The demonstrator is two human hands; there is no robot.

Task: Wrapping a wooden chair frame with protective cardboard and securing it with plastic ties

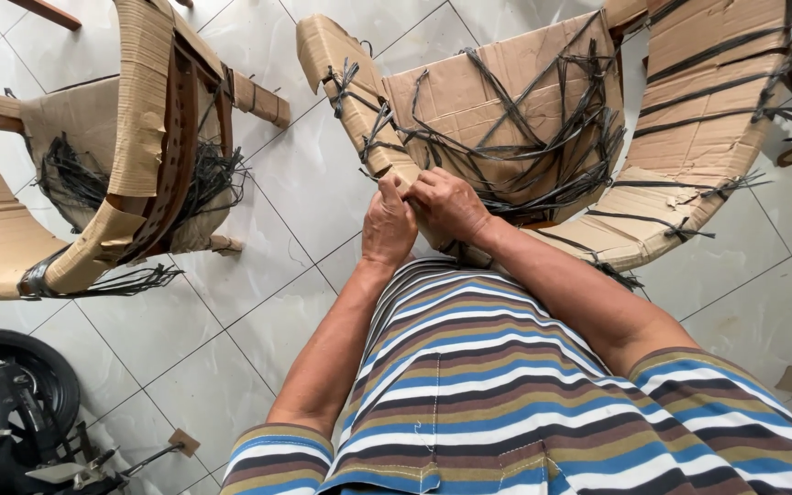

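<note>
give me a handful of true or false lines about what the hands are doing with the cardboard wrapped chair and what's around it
1. Both hands are on the cardboard-wrapped chair in front of the person. True: the left hand and the right hand meet at the near edge of the chair.
2. The cardboard is bound with black strapping. True: black straps cross it in many directions.
3. The floor is bare wood planks. False: it is pale tile with dark joints.
4. The right hand holds a pair of scissors. False: no tool shows in either hand; the fingers work at the cardboard edge.
5. Another cardboard-wrapped chair stands at the left. True.
</note>
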